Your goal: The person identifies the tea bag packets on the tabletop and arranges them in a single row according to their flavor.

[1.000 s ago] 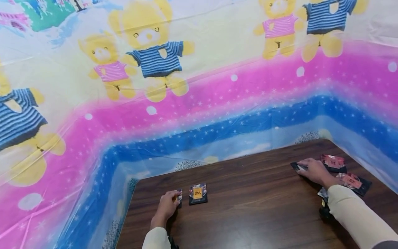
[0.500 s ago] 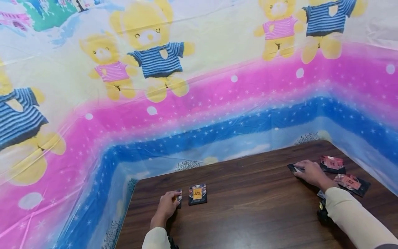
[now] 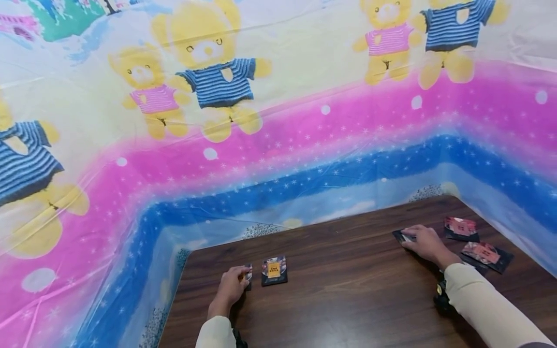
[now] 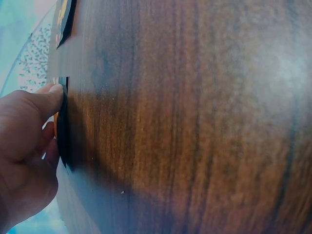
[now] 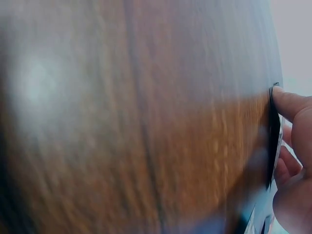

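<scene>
My left hand [image 3: 232,285] is at the left side of the brown wooden table [image 3: 339,299], pinching the edge of a small flat black packet [image 3: 249,277]; most of that packet is hidden behind the fingers. In the left wrist view, the thumb lies on the near edge of this black packet [image 4: 62,131]. Just right of it lies a similar packet with an orange label [image 3: 274,271]. Farther right, my right hand [image 3: 427,245] grips another black packet [image 3: 399,236] flat on the table, its thumb at the packet's edge [image 5: 274,146] in the right wrist view.
Two packets with red labels lie by the right edge, one farther back [image 3: 461,228] and one nearer [image 3: 488,256]. Another dark packet [image 3: 476,266] shows partly beneath the nearer one. A cloth backdrop with printed bears [image 3: 226,82] hangs behind the table.
My right hand has slid left along the table with its packet, leaving more of the red-labelled packets in sight. The left hand has stayed in place on its packet.
</scene>
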`<state>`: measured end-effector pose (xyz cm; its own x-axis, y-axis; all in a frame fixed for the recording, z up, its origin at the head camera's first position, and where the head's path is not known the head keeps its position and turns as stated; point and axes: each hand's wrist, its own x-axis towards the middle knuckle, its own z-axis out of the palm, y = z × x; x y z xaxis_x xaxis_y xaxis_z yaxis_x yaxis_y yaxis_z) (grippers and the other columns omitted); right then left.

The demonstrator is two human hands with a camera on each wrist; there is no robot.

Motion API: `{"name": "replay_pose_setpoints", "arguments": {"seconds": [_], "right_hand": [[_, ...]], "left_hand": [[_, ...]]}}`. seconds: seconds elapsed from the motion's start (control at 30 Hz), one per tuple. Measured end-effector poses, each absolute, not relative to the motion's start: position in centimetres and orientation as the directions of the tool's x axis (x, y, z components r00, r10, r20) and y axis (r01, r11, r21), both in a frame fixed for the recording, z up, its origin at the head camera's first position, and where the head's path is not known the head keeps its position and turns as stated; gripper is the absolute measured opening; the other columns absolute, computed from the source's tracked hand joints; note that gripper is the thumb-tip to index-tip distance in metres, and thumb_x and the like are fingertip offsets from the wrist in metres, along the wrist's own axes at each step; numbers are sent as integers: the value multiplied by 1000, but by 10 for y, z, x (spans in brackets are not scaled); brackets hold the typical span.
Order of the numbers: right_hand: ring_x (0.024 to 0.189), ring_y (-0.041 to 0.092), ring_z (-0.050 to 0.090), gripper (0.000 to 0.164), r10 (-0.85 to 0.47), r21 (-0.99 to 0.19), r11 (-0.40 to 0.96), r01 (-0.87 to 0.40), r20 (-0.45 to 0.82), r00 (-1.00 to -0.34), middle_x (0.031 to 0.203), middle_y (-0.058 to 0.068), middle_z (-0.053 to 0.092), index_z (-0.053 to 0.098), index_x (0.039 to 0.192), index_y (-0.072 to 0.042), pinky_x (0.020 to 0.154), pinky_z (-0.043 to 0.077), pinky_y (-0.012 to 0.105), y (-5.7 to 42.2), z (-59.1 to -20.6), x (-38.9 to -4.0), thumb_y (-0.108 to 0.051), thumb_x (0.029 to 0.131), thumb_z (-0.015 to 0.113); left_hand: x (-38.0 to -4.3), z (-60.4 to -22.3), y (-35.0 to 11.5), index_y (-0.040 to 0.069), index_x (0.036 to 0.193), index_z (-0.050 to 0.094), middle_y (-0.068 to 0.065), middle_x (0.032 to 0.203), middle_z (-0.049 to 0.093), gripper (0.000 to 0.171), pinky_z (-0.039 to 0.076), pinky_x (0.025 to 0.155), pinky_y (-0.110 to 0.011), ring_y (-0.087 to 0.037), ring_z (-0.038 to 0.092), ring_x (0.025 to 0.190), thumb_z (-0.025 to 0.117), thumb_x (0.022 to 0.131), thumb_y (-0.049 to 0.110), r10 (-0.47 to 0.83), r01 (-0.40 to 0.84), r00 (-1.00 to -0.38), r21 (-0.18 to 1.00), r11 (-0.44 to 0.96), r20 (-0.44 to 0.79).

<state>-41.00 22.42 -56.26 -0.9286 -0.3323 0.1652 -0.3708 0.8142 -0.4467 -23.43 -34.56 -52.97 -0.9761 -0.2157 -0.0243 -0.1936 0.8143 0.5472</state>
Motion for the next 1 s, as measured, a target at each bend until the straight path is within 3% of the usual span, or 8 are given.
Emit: {"name": "replay_pose_setpoints", "arguments": {"seconds": [0.47,1.0], "right_hand": [[121,55,51,46,-318,-432,827,-360,167,-933,135,34,57,64,135,0,99,42,66,203,-560,-400,-22,95,70],[120,50,57,44,-363,-404,814,-418,208,-908,131,33,61,66,131,1,101,39,63,194,-564,-400,-21,94,71]], "left_hand": [[-236,-532,-346,11,132,68,-20,146,54,35,42,108,-62,-43,49,130,66,97,5,-217,-191,-976,542,819,-16],[-235,-532,-347,10,131,68,-21,147,54,35,42,107,-63,-44,49,130,66,97,4,-202,-176,-979,536,826,-10]]}}
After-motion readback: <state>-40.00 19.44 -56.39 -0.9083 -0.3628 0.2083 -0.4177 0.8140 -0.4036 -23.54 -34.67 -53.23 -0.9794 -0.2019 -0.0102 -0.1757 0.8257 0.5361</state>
